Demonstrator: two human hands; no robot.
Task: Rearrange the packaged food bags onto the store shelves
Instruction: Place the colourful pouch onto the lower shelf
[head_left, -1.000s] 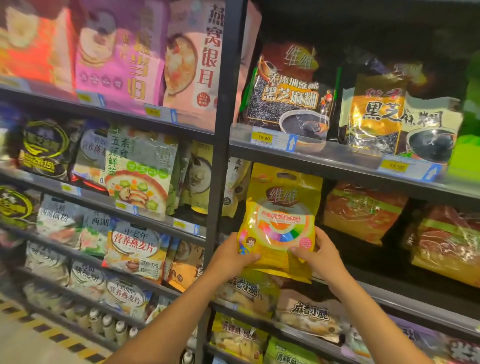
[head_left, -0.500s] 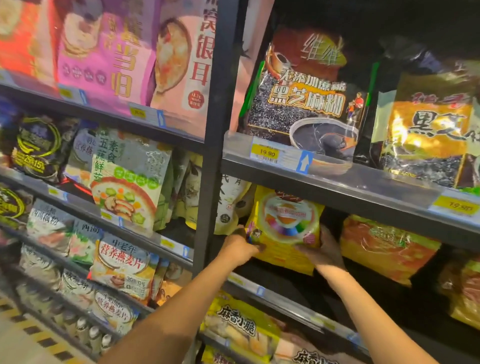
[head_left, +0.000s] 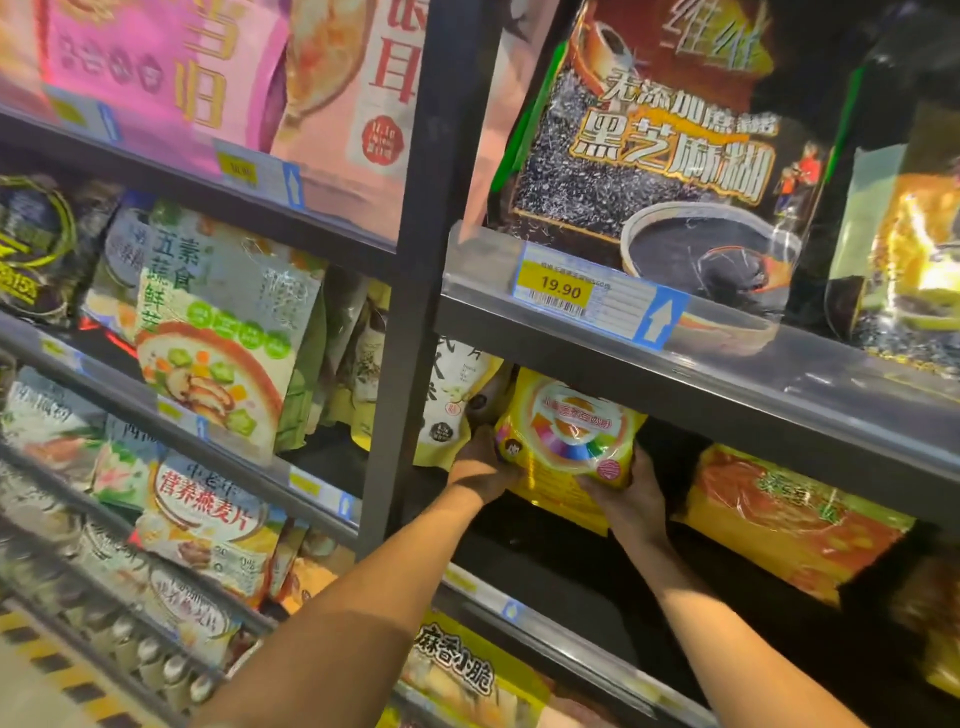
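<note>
The yellow bag (head_left: 566, 447) with the rainbow ring printed on its front stands nearly upright, tilted a little, inside the shelf opening on the right side of the black post (head_left: 415, 291). Its top edge goes under the grey shelf (head_left: 779, 384) above, and its lower edge hangs over the dark shelf floor (head_left: 545, 540); I cannot tell if it touches that floor.

Both hands have the bag. The left hand (head_left: 480, 467) presses on its lower left corner, with the fingers going behind the bag, so its grip is closed on the bag. The right hand (head_left: 631, 499) holds the lower right side from below, with the thumb on the front face, and its grip is also closed on the bag. Both bare forearms reach up from the bottom of the view.

Just left of the bag, behind the post, stands a white and yellow pouch (head_left: 457, 400). To the right, on the same shelf level, lies an orange and yellow bag (head_left: 779, 525), apart from the held one. On the shelf above stands a big black sesame bag (head_left: 660, 156), and below it on the shelf edge is a yellow price tag (head_left: 560, 288) with 19.90. Below the hands, on the next shelf, a yellow snack bag (head_left: 467, 670) shows.
</note>
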